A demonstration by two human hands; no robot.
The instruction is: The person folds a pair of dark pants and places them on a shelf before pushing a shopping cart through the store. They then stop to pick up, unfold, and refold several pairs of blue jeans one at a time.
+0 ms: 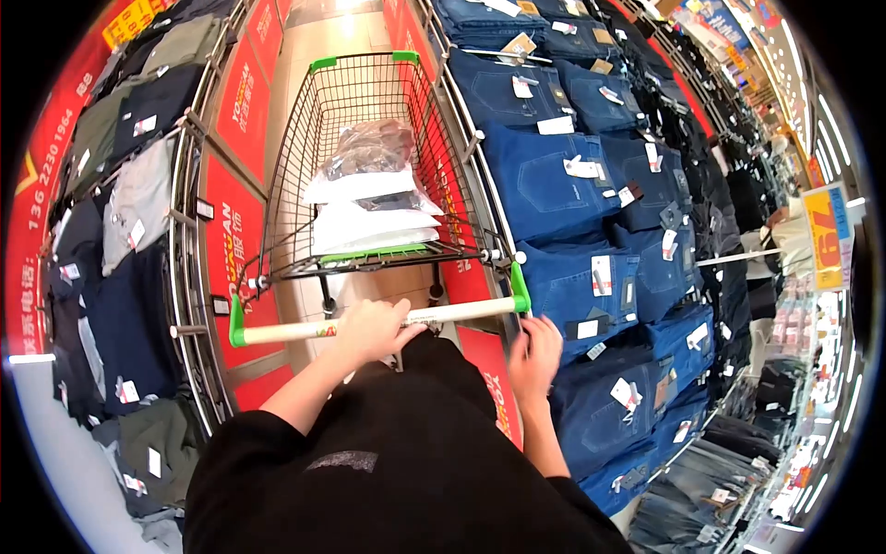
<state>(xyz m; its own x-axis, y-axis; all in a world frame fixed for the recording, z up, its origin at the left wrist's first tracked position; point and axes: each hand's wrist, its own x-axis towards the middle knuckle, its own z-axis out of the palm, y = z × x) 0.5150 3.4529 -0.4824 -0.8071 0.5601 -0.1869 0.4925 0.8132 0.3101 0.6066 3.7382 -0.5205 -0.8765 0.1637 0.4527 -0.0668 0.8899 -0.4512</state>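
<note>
We stand in a narrow aisle behind a cart point(297, 166), and the step in hand looks to us like steering it forward while we browse the shelf at our right. Our left hand point(369, 331) is clamped over the handle point(286, 331) near its middle, fingers wrapped round the bar. Our right hand point(535, 355) is off the bar, just beyond its green right end, with fingers bent against the edge of the folded jeans point(544, 185). We cannot tell whether it grips a pair or only touches the stack. The cart sits in the middle of the aisle, directly ahead of us, between the jeans on the right and the red panels point(231, 240) below the folded trousers point(138, 203) on the left. Its long axis runs along the aisle, away from us. Its nose points straight ahead, towards the top of the view, and the handle lies crosswise at our end. Packets point(365, 189) in clear wrap lie stacked in the basket. By our judgement, any push with one hand near the middle of the bar calls for an even, straight pressure, since the gaps to the racks on both sides are slim and the cart could swing into them.
</note>
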